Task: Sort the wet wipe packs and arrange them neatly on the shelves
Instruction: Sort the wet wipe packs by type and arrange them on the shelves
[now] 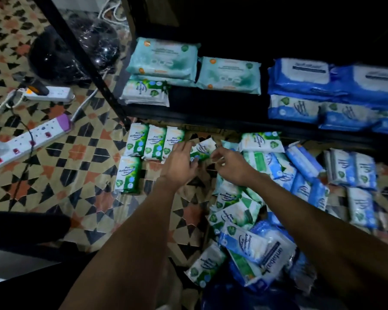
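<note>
Both hands meet on one small green-and-white pack [203, 148], tilted just above the floor: left hand [181, 163] cups its near end, right hand [230, 165] pinches the far edge. Left of the left hand, four matching packs [143, 151] read "Pine Antibacterial Wipes". By the right forearm, a blue pack [251, 245] reads "Antibacterial".

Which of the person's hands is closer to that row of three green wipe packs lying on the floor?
Left. The left hand lies right beside the row of three green packs, its fingers by the rightmost one. The right hand is further right, beyond the small green pack between the hands.
</note>
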